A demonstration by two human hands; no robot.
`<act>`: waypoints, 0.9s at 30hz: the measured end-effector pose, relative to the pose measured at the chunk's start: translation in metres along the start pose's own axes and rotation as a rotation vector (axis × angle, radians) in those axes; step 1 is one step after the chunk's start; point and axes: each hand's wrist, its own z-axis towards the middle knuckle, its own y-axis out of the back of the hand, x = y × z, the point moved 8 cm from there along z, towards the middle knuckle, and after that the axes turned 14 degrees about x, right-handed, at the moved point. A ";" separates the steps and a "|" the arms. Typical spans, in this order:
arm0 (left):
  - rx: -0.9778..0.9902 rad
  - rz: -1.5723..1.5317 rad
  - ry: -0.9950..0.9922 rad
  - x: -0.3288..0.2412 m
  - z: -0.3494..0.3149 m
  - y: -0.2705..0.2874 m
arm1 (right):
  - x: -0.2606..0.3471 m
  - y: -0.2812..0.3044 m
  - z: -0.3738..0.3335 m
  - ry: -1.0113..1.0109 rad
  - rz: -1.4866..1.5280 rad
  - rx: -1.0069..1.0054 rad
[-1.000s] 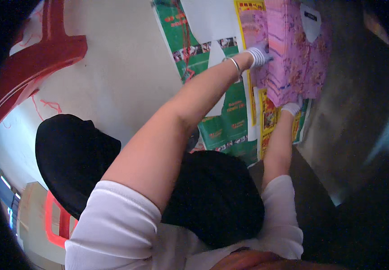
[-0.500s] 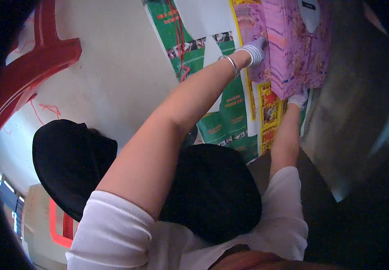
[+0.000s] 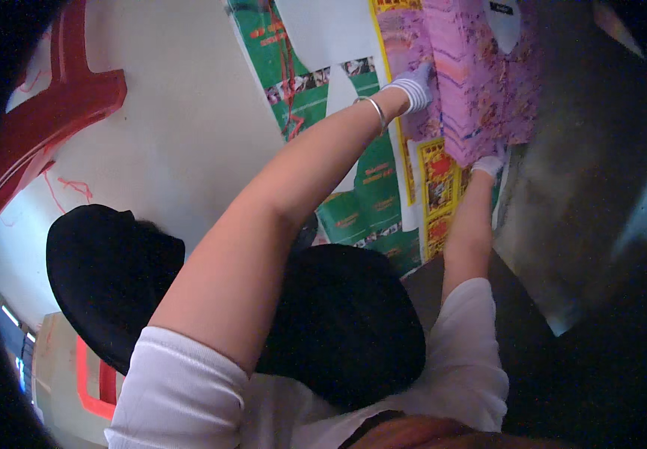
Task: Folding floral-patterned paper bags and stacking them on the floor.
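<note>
A bundle of purple patterned sheets hangs against the wall at the top of the view. My left hand, in a white glove with a metal bangle at the wrist, grips the bundle's left edge, the arm stretched far up. In the same kind of glove, my right hand holds the bundle's lower corner from beneath. Both short white sleeves show at the bottom.
Behind the bundle, a green poster and a yellow poster are stuck on the white wall. A red shape sits at the upper left. A grey metal panel stands right. Two black round objects lie below my arms.
Both hands and the purple bundle have shifted a little upward and rightward along the wall. My right hand has risen from the yellow poster's middle toward the bundle's lower corner.
</note>
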 end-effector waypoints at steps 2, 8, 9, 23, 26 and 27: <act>-0.007 -0.073 -0.071 -0.025 0.010 -0.007 | 0.021 0.020 -0.001 -0.037 0.004 -0.033; 0.048 -0.099 -0.023 -0.039 0.035 0.005 | 0.036 0.033 0.005 -0.065 -0.028 0.006; 0.045 -0.081 0.003 -0.017 0.027 0.017 | 0.009 0.003 -0.003 -0.097 0.000 -0.023; 0.329 0.303 0.116 -0.028 0.041 0.067 | 0.027 -0.030 -0.045 -0.156 -0.072 -0.057; -0.167 0.194 -0.037 -0.041 0.080 0.173 | 0.032 -0.068 -0.036 -0.217 0.040 0.211; -0.313 0.145 -0.102 -0.056 0.086 0.182 | 0.031 -0.057 -0.040 -0.240 0.037 0.220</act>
